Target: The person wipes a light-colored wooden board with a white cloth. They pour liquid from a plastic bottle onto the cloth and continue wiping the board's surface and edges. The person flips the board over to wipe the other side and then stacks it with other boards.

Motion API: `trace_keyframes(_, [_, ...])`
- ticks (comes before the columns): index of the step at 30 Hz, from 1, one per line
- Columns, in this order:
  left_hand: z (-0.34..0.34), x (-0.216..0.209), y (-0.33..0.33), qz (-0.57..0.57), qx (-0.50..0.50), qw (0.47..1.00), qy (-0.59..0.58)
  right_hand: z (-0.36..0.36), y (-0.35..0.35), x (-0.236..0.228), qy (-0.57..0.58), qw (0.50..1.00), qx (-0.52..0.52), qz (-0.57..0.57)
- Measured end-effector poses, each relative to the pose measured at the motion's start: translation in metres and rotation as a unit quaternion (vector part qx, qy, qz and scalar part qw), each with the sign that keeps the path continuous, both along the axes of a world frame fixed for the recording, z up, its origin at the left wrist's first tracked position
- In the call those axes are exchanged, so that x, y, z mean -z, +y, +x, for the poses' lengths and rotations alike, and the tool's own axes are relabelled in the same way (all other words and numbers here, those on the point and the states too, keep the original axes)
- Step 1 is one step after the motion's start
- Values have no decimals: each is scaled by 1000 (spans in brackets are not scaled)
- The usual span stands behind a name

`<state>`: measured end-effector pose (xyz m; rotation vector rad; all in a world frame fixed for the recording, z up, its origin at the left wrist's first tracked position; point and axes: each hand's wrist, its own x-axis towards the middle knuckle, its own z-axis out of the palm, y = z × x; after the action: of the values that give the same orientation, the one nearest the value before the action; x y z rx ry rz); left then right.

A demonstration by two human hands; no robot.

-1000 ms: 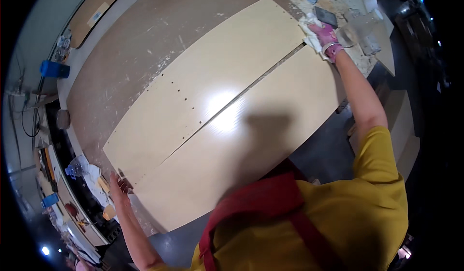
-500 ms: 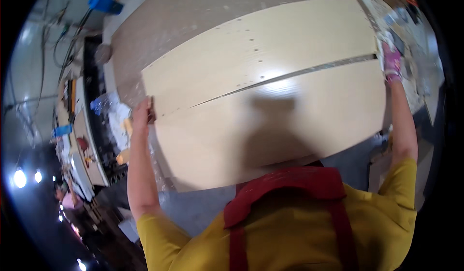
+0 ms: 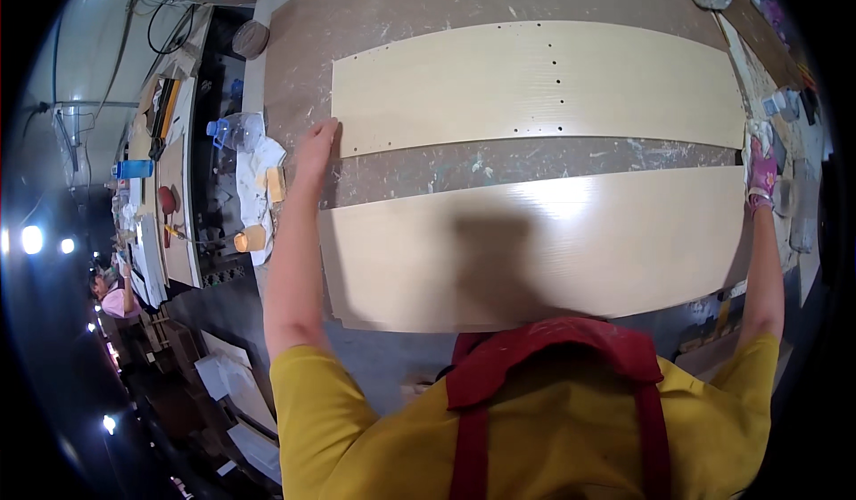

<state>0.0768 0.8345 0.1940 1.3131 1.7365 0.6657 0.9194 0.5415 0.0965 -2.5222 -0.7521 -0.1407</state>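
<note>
Two long pale wood-grain panels lie side by side on a paint-spattered worktable. The far panel (image 3: 446, 86) has several small dark holes; the near panel (image 3: 401, 259) shows none and carries my shadow. My bare left hand (image 3: 316, 151) is closed at the left end of the far panel, fingertips against its edge. At the opposite end, my right hand (image 3: 762, 172), in a pink glove with whitish fingers, is closed at the far panel's right edge, close to the near panel's corner. Its fingertips are partly hidden.
Bare worktable surface (image 3: 428, 1) stretches beyond the panels. To the left lie a clear plastic bottle (image 3: 239, 132), a white cloth (image 3: 259, 175) and an orange-tan block (image 3: 251, 239). A wooden strip (image 3: 762, 41) runs along the right side. Another person (image 3: 116, 299) is far left.
The far panel has moved away from me, with both hands at its ends. The narrow wedge between the panels is now a wide gap along their whole length.
</note>
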Motion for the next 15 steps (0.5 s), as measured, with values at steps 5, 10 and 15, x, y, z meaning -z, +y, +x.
trace_keyframes(5, [-18, 21, 13, 22, -17, 996, 84, -13, 12, 0, 30, 999, -9, 26])
trace_keyframes(10, [23, 7, 25, -4, -35, 996, 80, -27, 8, -8, 92, 993, -28, 70])
trace_keyframes(15, [2, 14, 23, -8, -127, 971, -201, -52, 22, -21, 133, 980, -55, 135])
